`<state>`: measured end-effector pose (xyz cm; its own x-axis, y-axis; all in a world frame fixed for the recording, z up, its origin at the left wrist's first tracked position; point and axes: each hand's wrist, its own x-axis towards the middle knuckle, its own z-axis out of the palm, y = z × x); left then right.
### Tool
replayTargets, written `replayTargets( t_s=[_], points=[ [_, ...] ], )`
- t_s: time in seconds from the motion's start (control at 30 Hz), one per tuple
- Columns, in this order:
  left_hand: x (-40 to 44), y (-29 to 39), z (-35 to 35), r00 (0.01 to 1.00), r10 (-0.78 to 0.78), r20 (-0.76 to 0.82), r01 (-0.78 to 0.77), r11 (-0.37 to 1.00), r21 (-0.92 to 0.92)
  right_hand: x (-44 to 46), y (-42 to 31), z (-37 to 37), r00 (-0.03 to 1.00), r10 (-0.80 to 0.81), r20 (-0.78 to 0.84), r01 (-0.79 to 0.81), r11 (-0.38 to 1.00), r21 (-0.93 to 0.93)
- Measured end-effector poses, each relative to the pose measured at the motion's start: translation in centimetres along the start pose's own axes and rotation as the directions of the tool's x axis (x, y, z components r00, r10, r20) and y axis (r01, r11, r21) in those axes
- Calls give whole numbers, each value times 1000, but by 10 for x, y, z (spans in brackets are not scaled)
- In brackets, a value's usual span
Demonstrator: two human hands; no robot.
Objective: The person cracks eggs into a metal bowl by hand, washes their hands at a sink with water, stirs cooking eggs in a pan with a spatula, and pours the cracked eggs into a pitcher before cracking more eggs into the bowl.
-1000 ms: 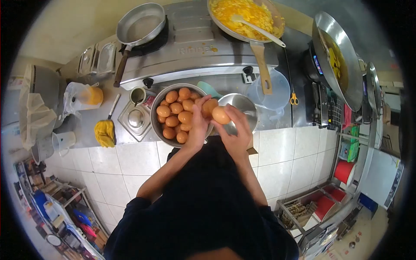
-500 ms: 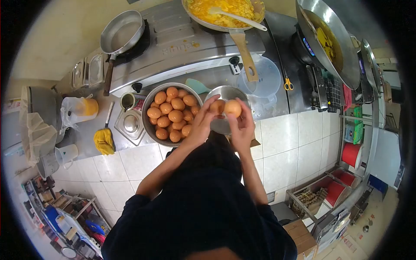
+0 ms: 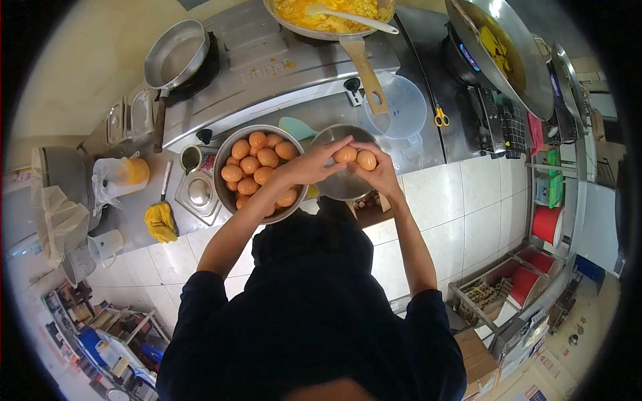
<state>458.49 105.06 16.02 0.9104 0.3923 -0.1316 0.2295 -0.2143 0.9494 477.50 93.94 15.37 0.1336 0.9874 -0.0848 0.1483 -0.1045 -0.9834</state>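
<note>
My left hand (image 3: 315,164) pinches a brown egg (image 3: 345,154) between its fingers. A second brown egg (image 3: 366,160) is held in my right hand (image 3: 383,176), and the two eggs are side by side, seeming to touch. Both hands are over a steel bowl (image 3: 344,190), which they partly hide. Left of it stands a larger metal bowl (image 3: 223,196) filled with several whole brown eggs (image 3: 267,158); my left forearm crosses its right side.
Behind are a pale green spatula (image 3: 296,127), a clear plastic container (image 3: 409,110) and a pan (image 3: 329,33) of yellow egg mixture on the stove. Yellow scissors (image 3: 441,118) lie right, near a wok (image 3: 468,27). A yellow cloth (image 3: 160,222) lies left. Below the counter sits an open box (image 3: 374,215).
Both hands and their eggs have shifted slightly upward and to the right in view. The eggs now show more clearly between the fingers. The whole view has shifted a little.
</note>
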Motion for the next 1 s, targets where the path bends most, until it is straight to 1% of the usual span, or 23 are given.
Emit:
replayTargets(
  t_s=[0.03,0.1,0.17,0.27,0.3,0.33,0.37,0.4,0.43,0.47,0.5,0.53,0.57,0.6,0.67,0.7,0.73,0.77,0.8,0.87,0.93,0.97,1.0],
  points=[
    [2,0,0,999,18,26,-19,999,32,-1,5,1,996,-78,-42,78,997,-15],
    [7,-2,-1,998,34,60,-38,997,62,-2,11,0,997,-65,-47,64,998,-25],
    [11,-8,-2,990,105,98,-121,979,166,-3,14,-5,997,-52,-55,50,998,-35],
    [15,-4,-7,986,90,140,-123,961,248,-2,3,-12,994,-99,-52,91,986,-136],
    [17,-7,-7,985,89,147,-124,961,248,-3,1,-12,988,-127,-82,109,975,-192],
    [20,-9,-6,992,55,114,-74,983,166,-3,-2,-12,981,-157,-111,126,960,-250],
    [23,-11,-4,996,18,82,-25,996,82,-5,-4,-10,981,-156,-118,123,960,-251],
    [25,-6,2,996,19,87,-26,996,82,-8,-8,-4,965,-170,-200,124,967,-221],
    [25,4,14,999,42,-16,-41,999,19,-12,-10,0,943,-180,-279,129,973,-190],
    [25,14,27,991,57,-121,-62,997,-42,-20,-11,2,943,-179,-280,129,973,-189],
    [27,20,44,991,54,-122,-59,997,-43,-31,-10,4,918,-121,-379,78,989,-126],
    [28,25,63,971,144,-192,-130,988,84,-45,-9,6,881,-54,-469,31,998,-57],
    [24,28,76,938,239,-251,-186,959,215,-64,-5,7,853,-3,-523,-26,999,-48],
    [12,42,73,938,233,-256,-179,960,216,-84,0,6,819,44,-572,-79,996,-37],
    [-17,83,52,963,241,-120,-236,970,51,-119,8,5,767,68,-638,-177,978,-108],
    [-35,83,39,979,163,-125,-139,974,181,-135,19,2,771,70,-633,-177,978,-107],
    [-55,78,22,987,83,-138,-38,951,307,-151,33,0,788,173,-591,-319,936,-150],
    [-72,59,12,954,32,-298,85,924,373,-164,47,-1,785,280,-553,-450,870,-199],
    [-86,38,4,892,-2,-451,213,884,416,-175,62,-1,785,285,-550,-452,871,-194],
    [-105,21,-9,851,50,-523,334,716,613,-188,84,-5,653,510,-561,-723,642,-258],
    [-109,-1,-8,869,49,-493,332,682,652,-192,92,-10,665,528,-528,-720,641,-264],
    [-112,-10,-6,889,49,-456,319,649,691,-194,101,-14,747,465,-476,-585,799,-139],
    [-113,-7,-7,888,54,-457,316,649,692,-190,108,-18,817,373,-439,-416,909,-1]
  ],
)
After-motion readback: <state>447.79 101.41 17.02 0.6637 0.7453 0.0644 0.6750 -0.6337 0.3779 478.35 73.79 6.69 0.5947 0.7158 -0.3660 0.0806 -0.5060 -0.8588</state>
